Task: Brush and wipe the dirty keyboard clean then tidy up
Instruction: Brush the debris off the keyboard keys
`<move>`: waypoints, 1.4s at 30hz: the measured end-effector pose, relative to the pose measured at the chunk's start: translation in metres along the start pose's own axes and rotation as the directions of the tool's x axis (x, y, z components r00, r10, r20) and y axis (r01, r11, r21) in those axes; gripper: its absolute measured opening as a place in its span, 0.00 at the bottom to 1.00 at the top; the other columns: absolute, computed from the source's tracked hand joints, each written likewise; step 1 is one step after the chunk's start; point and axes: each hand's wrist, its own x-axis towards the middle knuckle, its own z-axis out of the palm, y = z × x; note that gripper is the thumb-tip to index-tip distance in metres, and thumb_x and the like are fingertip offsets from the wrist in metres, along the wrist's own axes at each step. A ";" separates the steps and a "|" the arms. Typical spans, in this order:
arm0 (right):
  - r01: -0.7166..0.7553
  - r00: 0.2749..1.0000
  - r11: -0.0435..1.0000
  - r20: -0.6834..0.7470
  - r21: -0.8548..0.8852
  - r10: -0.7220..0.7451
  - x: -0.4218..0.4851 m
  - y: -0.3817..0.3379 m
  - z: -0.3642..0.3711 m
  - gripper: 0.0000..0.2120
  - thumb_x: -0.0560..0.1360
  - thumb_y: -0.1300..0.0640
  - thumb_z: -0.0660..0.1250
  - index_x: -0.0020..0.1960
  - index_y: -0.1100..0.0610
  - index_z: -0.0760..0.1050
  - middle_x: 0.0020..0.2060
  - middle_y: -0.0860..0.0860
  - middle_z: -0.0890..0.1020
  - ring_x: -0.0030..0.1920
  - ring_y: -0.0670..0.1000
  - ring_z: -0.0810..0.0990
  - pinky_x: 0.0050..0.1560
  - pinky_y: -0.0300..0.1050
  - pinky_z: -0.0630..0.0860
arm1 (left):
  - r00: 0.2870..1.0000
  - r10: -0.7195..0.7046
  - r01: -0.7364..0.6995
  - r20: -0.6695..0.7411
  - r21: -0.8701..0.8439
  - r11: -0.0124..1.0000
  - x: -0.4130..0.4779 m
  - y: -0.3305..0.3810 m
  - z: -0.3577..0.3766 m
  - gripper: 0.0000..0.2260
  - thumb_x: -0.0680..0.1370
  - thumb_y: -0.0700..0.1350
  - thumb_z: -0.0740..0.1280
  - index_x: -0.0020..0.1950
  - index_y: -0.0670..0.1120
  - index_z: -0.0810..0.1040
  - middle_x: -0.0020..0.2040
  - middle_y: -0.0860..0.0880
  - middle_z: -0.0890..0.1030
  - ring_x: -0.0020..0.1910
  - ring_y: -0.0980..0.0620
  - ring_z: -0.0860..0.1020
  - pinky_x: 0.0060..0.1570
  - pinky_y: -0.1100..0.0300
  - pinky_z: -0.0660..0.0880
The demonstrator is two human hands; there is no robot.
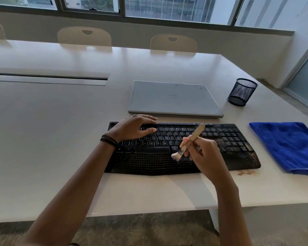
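Right hand holds the brush: the fingers are curled round the pale wooden handle close to the metal band. The handle end points up and away from the person, and the bristles point down & to the left. The bristles look blurred and they touch the dotted palm rest of the keyboard, just below the keys, approx. at its middle.

The left hand lies flat on the left part of the keyboard w/ fingers relaxed and nearly straight over the upper key rows; it grips nothing. Thin dark bracelets are round this wrist.

The keyboard is black and lies on the white surface near the front edge, directly in front of the person. Its left & middle parts look mostly dark, but past the right hand, on the number keys and the right corner of the palm rest, there is light-brown dirt. Some brown crumbs lie also on the surface just in front of that corner.

A blue cloth, folded, lies on the surface beside the keyboard's right end, not touching it. A closed grey laptop lies just behind the keyboard. A dark mesh pen cup stands upright to the right of the laptop. Pale chairs stand at the far side, under the windows.
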 end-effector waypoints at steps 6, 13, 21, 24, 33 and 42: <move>0.033 0.996 0.991 -0.080 -0.126 -0.043 0.003 0.000 0.002 0.14 0.77 0.49 0.58 0.48 0.56 0.79 0.35 0.48 0.81 0.31 0.45 0.79 0.30 0.43 0.77 | 1.000 -0.012 0.012 0.008 0.003 1.000 -0.001 0.002 -0.001 0.23 0.74 0.61 0.61 0.63 0.50 0.78 0.63 0.53 0.77 0.62 0.57 0.75 0.61 0.53 0.73; 0.012 0.999 0.991 -0.041 -0.134 -0.017 0.001 -0.004 0.000 0.19 0.77 0.45 0.57 0.41 0.57 0.78 0.29 0.50 0.79 0.27 0.47 0.77 0.28 0.43 0.75 | 1.000 0.005 -0.005 -0.004 0.035 0.999 -0.001 0.006 -0.002 0.16 0.76 0.55 0.66 0.62 0.51 0.78 0.62 0.55 0.78 0.60 0.58 0.76 0.60 0.57 0.73; -0.025 1.000 0.992 0.003 -0.120 0.026 0.002 -0.003 0.007 0.11 0.78 0.53 0.60 0.43 0.55 0.78 0.32 0.48 0.81 0.29 0.46 0.78 0.31 0.44 0.77 | 1.000 0.011 -0.011 -0.003 0.036 0.999 -0.001 0.006 -0.002 0.16 0.76 0.55 0.65 0.61 0.52 0.78 0.62 0.55 0.78 0.60 0.58 0.76 0.58 0.55 0.75; -0.031 1.000 0.992 -0.009 -0.123 0.030 0.002 -0.007 0.005 0.13 0.78 0.52 0.58 0.42 0.56 0.78 0.30 0.49 0.80 0.27 0.47 0.77 0.29 0.42 0.74 | 1.000 0.020 -0.020 -0.016 0.042 0.999 -0.002 0.006 -0.003 0.15 0.76 0.55 0.65 0.61 0.52 0.79 0.61 0.55 0.79 0.59 0.58 0.77 0.57 0.54 0.75; -0.083 0.996 0.995 0.031 -0.046 0.084 -0.002 -0.004 0.001 0.10 0.78 0.53 0.60 0.43 0.54 0.78 0.30 0.47 0.81 0.29 0.47 0.79 0.33 0.51 0.79 | 0.999 0.033 -0.032 -0.013 0.035 0.999 0.000 0.009 -0.002 0.24 0.73 0.63 0.57 0.59 0.52 0.80 0.60 0.55 0.79 0.58 0.57 0.77 0.55 0.53 0.76; -0.087 0.981 0.996 -0.176 -0.034 0.080 -0.005 -0.002 -0.003 0.19 0.75 0.44 0.56 0.50 0.56 0.79 0.35 0.47 0.82 0.28 0.45 0.78 0.30 0.50 0.78 | 0.999 0.047 -0.047 -0.002 0.014 0.999 0.001 0.008 0.002 0.22 0.74 0.63 0.57 0.58 0.52 0.80 0.60 0.54 0.79 0.58 0.56 0.77 0.57 0.52 0.75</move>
